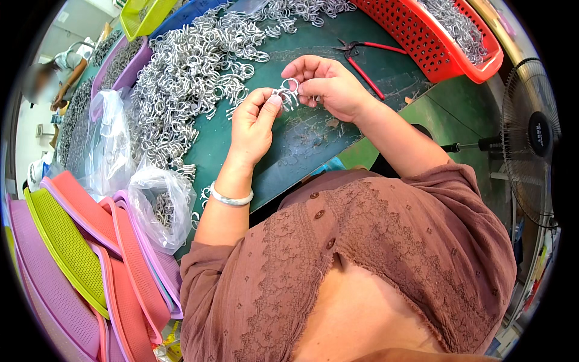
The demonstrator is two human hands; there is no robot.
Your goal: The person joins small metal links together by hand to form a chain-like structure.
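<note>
Several silvery metal rings with short prongs are held up over the green table. My left hand pinches them between thumb and fingers. Close beside it, my right hand has its thumb and index finger at a ring on the upper side of the bunch, the other fingers curled loosely. Just beyond my left hand spreads a large heap of the same metal rings.
Red-handled pliers lie right of the heap, near a red perforated basket of metal parts. A plastic bag holds more rings by stacked colourful baskets. A fan stands at right; another person is at far left.
</note>
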